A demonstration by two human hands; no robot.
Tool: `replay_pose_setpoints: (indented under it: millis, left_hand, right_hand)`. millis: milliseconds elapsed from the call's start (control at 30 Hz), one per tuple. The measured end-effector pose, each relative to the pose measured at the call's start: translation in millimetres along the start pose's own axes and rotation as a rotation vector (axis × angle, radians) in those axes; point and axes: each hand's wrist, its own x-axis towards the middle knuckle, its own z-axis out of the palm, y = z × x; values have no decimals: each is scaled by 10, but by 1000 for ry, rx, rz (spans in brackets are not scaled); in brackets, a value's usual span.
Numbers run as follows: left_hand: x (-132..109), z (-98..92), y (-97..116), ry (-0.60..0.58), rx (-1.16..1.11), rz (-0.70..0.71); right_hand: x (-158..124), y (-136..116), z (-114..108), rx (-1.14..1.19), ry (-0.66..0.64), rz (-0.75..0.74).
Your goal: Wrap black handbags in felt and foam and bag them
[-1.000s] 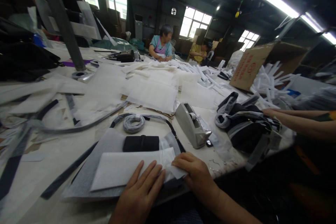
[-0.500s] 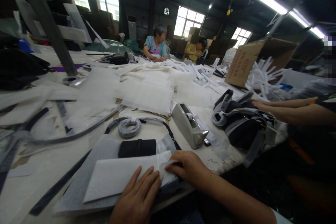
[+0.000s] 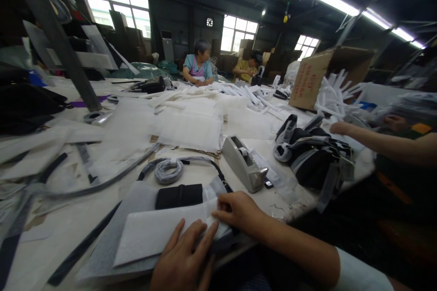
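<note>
A grey tape dispenser (image 3: 245,169) sits at one o'clock, a coiled strap (image 3: 168,170) at eleven. Black bags (image 3: 312,159) are piled at two o'clock, with a cardboard box (image 3: 309,82) beyond them. A person in blue (image 3: 198,66) is at twelve.

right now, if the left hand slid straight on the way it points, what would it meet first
Most likely the right hand, resting on the white sheet just ahead of the left hand; depth is unclear.
</note>
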Motion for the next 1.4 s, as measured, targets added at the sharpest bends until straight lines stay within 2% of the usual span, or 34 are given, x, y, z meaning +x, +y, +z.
replay_pose_setpoints:
  millis: [167, 400, 667, 767, 833, 900, 967, 1000, 1067, 1167, 1400]
  left_hand:
    - [-13, 38, -16, 9, 102, 43]
    - [54, 0, -23, 32, 244, 207]
    - [72, 0, 40, 41, 205, 130]
    - [60, 14, 41, 27, 218, 136]
    - [59, 19, 39, 28, 224, 136]
    - [62, 18, 34, 33, 234, 145]
    - [66, 18, 22, 46, 254, 165]
    - [66, 21, 14, 54, 263, 176]
    - [57, 40, -9, 65, 276, 193]
    - [17, 110, -40, 59, 273, 207]
    - [-105, 296, -32, 37, 214, 102]
  right_hand:
    - [67, 28, 50, -24, 21, 2]
    - [168, -33, 10, -101, 34, 72]
    - [214, -92, -22, -11, 33, 58]
    - [108, -67, -159, 40, 32, 32]
    - [-8, 27, -359, 54, 146, 6]
    - [-125, 193, -616, 30, 361, -9]
    - [-199, 411, -863, -3, 543, 31]
    - [-210, 526, -961, 6, 574, 73]
    - [-176, 737, -1085, 36, 558, 148]
    - [-25, 939, -1110, 120, 463, 237]
    - [272, 938, -1078, 440, 337, 452]
